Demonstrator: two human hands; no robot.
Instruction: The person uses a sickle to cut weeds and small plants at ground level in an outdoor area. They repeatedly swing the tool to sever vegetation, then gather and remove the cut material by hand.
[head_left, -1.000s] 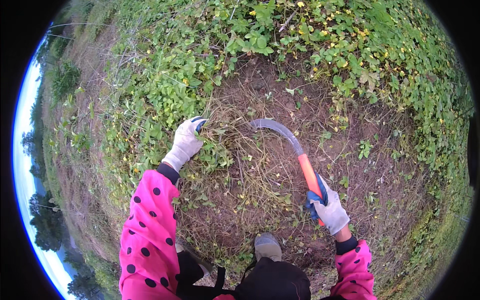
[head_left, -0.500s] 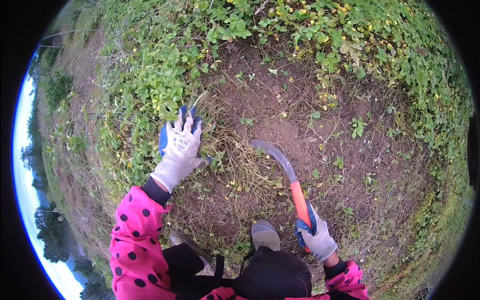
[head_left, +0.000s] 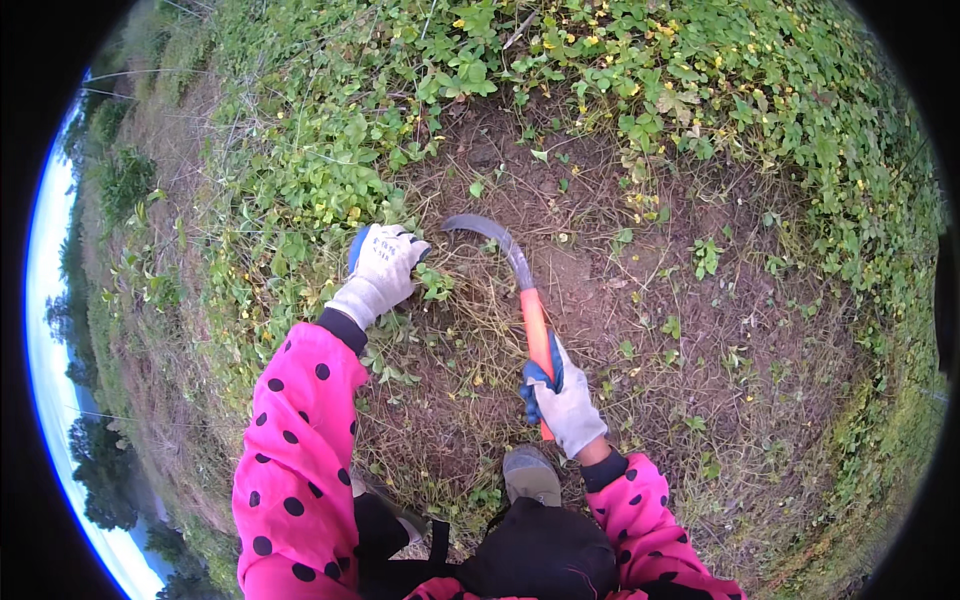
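Note:
My right hand (head_left: 570, 405), in a white glove with blue palm and fingers, is wrapped round the orange handle of a sickle (head_left: 534, 312). The sickle's curved grey blade points up and left over bare soil, its tip a short way right of my left hand (head_left: 385, 265). That hand wears a matching glove, and its fingers are curled closed round low leafy vines (head_left: 435, 283) at the edge of the green growth. Leaves stick out beside its fingers. The glove's back hides the gripped stems.
Dense leafy ground cover (head_left: 820, 120) with small yellow leaves spreads along the far side and right. Brown soil (head_left: 590, 270) with dry stems lies in the middle. My shoe (head_left: 531, 476) stands near the lower edge. Trees (head_left: 105, 470) and sky show at the far left.
My left hand has gone from spread fingers to curled closed on the vines, shifting slightly up and right. The sickle in my right hand has moved left and up, toward my left hand.

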